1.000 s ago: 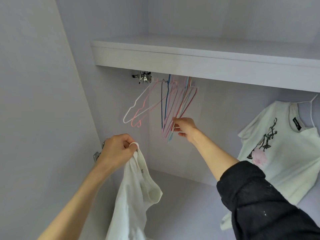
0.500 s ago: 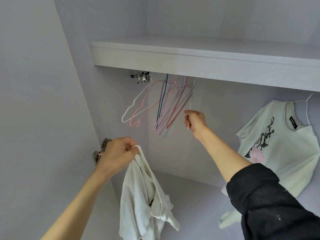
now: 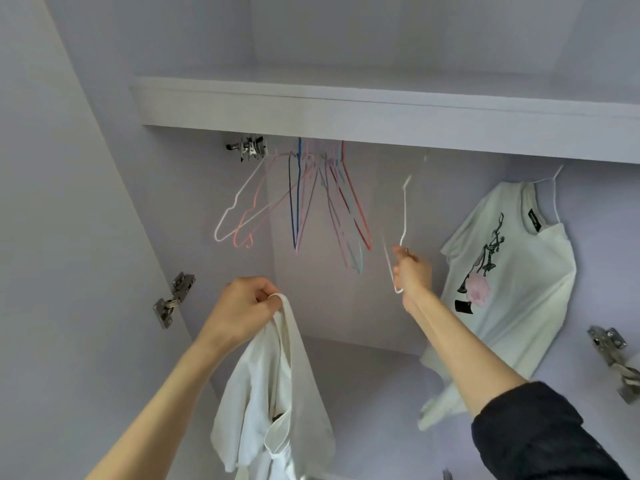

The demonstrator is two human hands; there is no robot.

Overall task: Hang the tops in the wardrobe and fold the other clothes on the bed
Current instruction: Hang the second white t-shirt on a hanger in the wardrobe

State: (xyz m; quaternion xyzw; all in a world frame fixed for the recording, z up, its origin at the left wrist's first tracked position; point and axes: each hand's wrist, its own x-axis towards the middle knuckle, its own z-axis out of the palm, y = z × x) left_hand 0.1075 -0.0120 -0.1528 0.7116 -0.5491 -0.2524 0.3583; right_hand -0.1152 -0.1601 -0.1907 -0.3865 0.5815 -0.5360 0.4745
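I am looking into an open wardrobe. My left hand [image 3: 242, 310] grips a white top [image 3: 273, 403] by its neckline; the garment hangs limp below the fist. My right hand [image 3: 412, 275] holds a thin white wire hanger [image 3: 403, 216], pulled away to the right of the bunch and blurred at its hook. Several coloured wire hangers [image 3: 311, 202] hang bunched under the shelf at centre. A white printed T-shirt [image 3: 512, 271] hangs on its own hanger at the right.
A white shelf [image 3: 381, 112] crosses the wardrobe above the hangers. Metal door hinges sit on the left wall [image 3: 173, 299] and the right side [image 3: 613, 355]. The wardrobe's back panel and floor show behind my arms.
My right hand has drawn one white hanger out of the bunch and moved right and down with it. The bunch swings back left. My left hand keeps holding the white top.
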